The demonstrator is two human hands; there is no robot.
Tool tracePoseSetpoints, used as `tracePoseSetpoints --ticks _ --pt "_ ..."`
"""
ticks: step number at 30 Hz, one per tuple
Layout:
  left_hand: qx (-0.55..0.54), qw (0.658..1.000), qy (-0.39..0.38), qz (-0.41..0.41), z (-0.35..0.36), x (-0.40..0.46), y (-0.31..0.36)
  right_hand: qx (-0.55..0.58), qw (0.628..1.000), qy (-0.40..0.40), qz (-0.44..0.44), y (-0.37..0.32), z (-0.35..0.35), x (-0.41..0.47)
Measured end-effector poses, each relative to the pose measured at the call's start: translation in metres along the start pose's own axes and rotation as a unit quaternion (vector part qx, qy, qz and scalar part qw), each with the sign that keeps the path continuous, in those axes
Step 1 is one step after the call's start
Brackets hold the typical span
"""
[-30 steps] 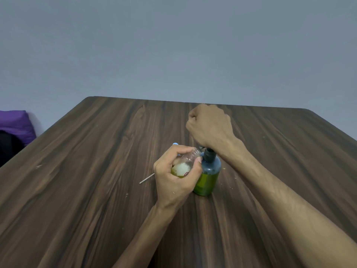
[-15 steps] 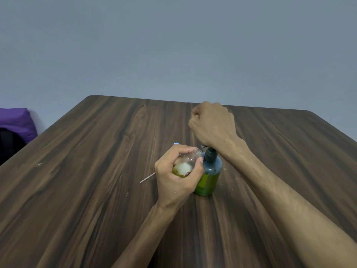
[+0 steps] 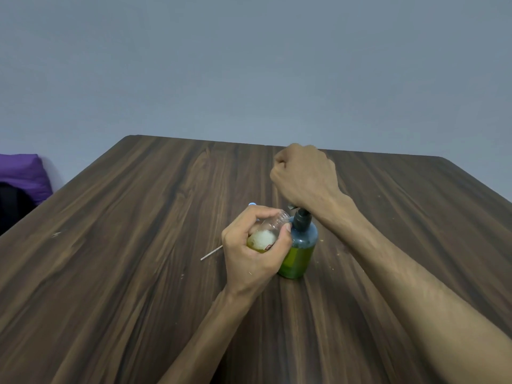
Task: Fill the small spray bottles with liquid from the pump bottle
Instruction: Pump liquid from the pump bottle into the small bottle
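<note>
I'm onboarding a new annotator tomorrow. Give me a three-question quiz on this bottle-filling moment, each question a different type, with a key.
1. True or false: the small spray bottle stands on the table.
2. Which hand is above the pump bottle? A) left hand B) right hand
3. Fill in: the small bottle's open mouth points toward the pump bottle's ____.

Key: 1 false, the left hand holds it tilted; 2 B; 3 nozzle.

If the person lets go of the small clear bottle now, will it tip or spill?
Probably yes. The left hand holds the small clear bottle tilted, its open neck at the pump bottle. Foamy liquid inside could run out. Its round body may roll.
</note>
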State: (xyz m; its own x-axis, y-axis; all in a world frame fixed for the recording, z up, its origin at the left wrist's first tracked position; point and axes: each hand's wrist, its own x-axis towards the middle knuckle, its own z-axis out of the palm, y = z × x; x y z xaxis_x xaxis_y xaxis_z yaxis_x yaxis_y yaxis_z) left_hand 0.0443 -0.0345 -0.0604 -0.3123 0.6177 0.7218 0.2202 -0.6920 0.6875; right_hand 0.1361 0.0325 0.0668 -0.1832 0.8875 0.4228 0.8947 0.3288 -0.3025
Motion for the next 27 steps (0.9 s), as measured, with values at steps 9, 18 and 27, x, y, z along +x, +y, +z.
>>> tracePoseSetpoints --ticks 9,18,27 --pt "-0.002 1.000 0.007 -0.009 0.0010 -0.0012 -0.0013 0.006 1.000 0.000 -0.002 -0.0009 -0.0013 -0.0013" --pt "-0.005 1.000 0.007 -0.013 0.0008 -0.0021 -0.0021 0.004 1.000 -0.009 0.003 -0.0005 0.0007 -0.0018" --pt "-0.012 1.000 0.003 -0.014 0.0014 -0.0015 -0.0018 -0.003 1.000 -0.007 0.005 0.0003 0.0029 -0.0021"
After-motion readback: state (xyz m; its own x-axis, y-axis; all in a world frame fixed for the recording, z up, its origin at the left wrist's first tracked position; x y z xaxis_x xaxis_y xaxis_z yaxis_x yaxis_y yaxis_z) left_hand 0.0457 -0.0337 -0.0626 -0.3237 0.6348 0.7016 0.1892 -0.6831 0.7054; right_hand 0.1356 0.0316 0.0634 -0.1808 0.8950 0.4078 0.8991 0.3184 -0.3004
